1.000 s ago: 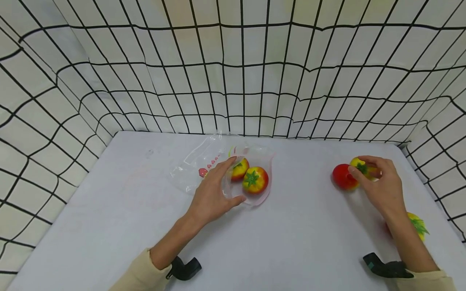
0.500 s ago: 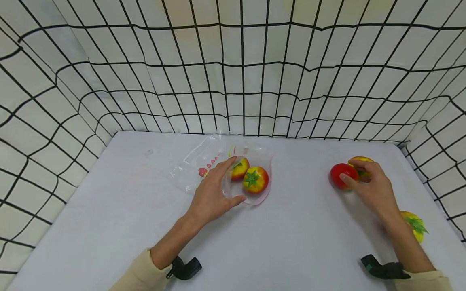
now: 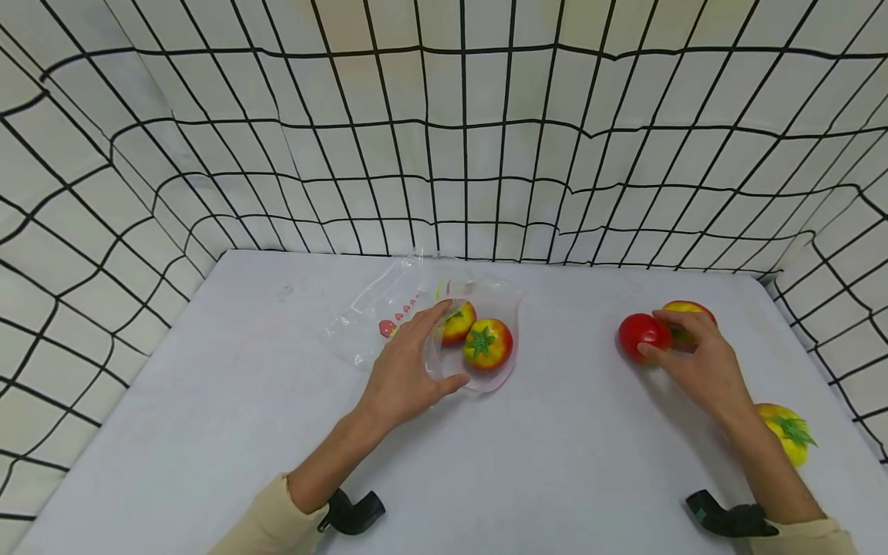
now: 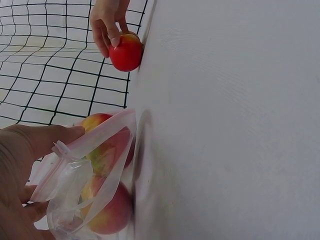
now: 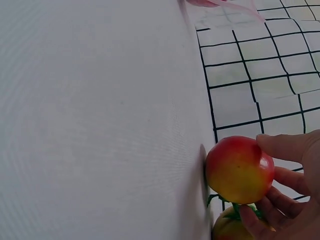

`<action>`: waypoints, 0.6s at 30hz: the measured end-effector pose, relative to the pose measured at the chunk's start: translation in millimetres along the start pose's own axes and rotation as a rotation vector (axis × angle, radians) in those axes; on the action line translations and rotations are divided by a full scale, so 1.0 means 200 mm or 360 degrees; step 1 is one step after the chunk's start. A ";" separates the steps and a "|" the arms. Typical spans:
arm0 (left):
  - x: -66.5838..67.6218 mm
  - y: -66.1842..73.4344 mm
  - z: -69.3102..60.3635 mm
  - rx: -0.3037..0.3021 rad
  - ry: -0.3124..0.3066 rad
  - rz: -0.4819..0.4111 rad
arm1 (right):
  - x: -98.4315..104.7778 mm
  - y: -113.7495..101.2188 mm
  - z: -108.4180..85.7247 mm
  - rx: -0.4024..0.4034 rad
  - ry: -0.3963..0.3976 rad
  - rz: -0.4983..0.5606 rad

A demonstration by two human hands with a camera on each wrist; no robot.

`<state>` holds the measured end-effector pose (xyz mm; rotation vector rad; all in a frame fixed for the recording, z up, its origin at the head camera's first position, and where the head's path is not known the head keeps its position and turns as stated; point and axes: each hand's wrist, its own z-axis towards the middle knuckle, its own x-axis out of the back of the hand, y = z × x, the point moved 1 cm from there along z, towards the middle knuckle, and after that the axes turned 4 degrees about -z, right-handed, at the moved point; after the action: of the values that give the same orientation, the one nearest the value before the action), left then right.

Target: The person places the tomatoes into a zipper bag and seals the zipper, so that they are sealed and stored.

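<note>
A clear plastic bag (image 3: 362,324) (image 4: 107,131) with a pink edge lies flat, two red-yellow tomatoes (image 3: 488,347) (image 4: 114,215) inside its mouth. My left hand (image 3: 398,378) (image 4: 17,155) holds the bag's mouth apart between its thumb and curved fingers. Farther right, my right hand (image 3: 708,370) (image 5: 295,185) grips a red tomato (image 3: 641,335) (image 4: 126,54) (image 5: 239,170) with thumb and fingertips. Another tomato (image 3: 696,310) (image 5: 232,229), with green leaves, sits just behind and beside it, partly hidden by the fingers.
A yellow tomato with green leaves (image 3: 787,433) rests near the right edge of the white table (image 3: 541,462), partly behind my right forearm. Black netting (image 3: 465,123) over pale walls surrounds the table at the back and both sides.
My right hand has moved left from the leafy tomato onto the red one, which has shifted slightly left. The left hand and bag look the same.
</note>
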<state>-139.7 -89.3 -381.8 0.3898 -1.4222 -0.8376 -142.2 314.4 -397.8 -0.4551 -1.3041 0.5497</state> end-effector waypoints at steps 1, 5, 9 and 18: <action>0.00 0.00 0.00 -0.0001 0.0001 -0.0001 | 0.00 0.00 0.00 0.0000 -0.0005 -0.0002; 0.00 0.00 0.00 -0.0005 0.0006 -0.0005 | -0.01 -0.01 0.00 0.0006 -0.0023 -0.0017; 0.00 0.00 0.00 -0.0004 0.0006 -0.0011 | -0.01 -0.01 0.00 0.0013 -0.0057 -0.0023; 0.00 -0.01 0.00 -0.0004 -0.0005 -0.0018 | -0.03 -0.03 0.00 0.0011 -0.0155 -0.0002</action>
<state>-139.9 -90.8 -382.6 0.3950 -1.4226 -0.8492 -143.3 305.8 -399.8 -0.4263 -1.3948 0.5812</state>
